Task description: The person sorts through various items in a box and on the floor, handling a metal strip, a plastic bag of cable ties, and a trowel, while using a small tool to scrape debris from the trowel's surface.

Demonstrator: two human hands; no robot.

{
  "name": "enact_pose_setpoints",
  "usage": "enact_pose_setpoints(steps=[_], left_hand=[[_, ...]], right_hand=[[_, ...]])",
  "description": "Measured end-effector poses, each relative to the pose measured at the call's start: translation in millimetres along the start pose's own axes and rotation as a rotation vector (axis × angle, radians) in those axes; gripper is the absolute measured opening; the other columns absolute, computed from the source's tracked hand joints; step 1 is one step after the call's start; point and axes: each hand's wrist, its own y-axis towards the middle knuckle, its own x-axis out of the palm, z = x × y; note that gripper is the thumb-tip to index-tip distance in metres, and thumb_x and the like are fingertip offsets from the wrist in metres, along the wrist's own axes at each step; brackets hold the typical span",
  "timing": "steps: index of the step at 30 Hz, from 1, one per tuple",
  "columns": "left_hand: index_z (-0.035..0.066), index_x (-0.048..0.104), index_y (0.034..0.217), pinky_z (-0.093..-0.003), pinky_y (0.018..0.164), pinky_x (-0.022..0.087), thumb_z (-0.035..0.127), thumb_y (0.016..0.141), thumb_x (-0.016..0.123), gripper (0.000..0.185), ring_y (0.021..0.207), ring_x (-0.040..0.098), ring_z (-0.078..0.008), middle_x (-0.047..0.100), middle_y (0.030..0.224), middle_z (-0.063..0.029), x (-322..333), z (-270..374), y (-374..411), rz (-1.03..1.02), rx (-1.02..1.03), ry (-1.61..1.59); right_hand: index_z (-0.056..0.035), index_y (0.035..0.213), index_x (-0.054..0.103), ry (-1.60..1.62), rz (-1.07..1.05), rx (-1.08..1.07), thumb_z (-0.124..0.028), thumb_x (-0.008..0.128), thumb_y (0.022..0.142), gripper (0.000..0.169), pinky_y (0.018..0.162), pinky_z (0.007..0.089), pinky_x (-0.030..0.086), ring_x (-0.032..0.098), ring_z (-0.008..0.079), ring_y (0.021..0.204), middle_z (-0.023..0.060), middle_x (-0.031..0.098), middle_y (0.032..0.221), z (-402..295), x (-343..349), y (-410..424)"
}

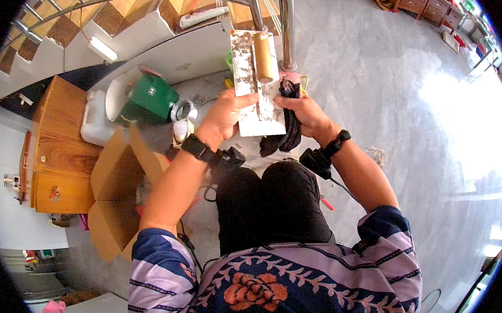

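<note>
A plastering trowel [264, 121] with a flat, stained metal blade is held up in front of my knees. Its cylindrical wooden handle [263, 57] faces up, at the far end. My left hand [225, 113] grips the blade's left edge, thumb on top. In my right hand [308, 114] is a bunched black cloth [292, 129], which hangs down beside the blade's right edge. The right thumb reaches to that edge, and the cloth partly hides behind the blade. Dark streaks and patches mark the metal around the handle mount.
An open cardboard box [115, 190] stands at left, near a wooden cabinet [62, 143]. Beyond it are a white plastic jug [94, 117], a green box [150, 99] and a tape roll [184, 110]. Steel railing posts [287, 28] rise ahead by the stairs. A red-handled object [327, 203] lies right.
</note>
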Motion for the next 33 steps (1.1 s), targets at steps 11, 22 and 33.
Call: enact_pose_setpoints(steps=[11,22,33], left_hand=[[-0.002,0.054,0.101,-0.0381,0.072,0.050,0.003,0.079,0.054,0.023,0.079,0.061,-0.0224,0.060,0.092,-0.0112,-7.5,-3.6,7.1,-0.027,-0.004,0.076],[-0.007,0.047,0.108,-0.0412,0.082,0.048,0.010,0.083,0.047,0.030,0.090,0.059,-0.0275,0.057,0.102,-0.0177,7.0,12.6,-11.9,-0.021,-0.249,-0.063],[-0.006,0.043,0.113,-0.0436,0.085,0.045,0.010,0.084,0.045,0.033,0.094,0.057,-0.0296,0.055,0.106,-0.0195,9.3,-31.1,25.7,-0.058,-0.420,-0.369]], right_hand=[[-0.0016,0.095,0.056,-0.139,0.069,0.010,-0.008,0.057,0.080,0.016,0.067,0.0293,0.048,0.059,0.0144,0.073,0.0040,0.061,0.085,-2.7,-2.7,-5.0],[0.0004,0.087,0.057,-0.669,0.389,0.016,-0.015,0.060,0.079,0.018,0.059,0.0286,0.047,0.055,0.0113,0.063,0.0025,0.058,0.070,-22.9,-61.6,-25.5],[0.0006,0.094,0.057,-0.944,0.997,0.489,-0.020,0.064,0.068,0.034,0.060,0.0355,0.049,0.062,0.0264,0.068,0.0166,0.062,0.075,145.2,-260.5,-213.6]])
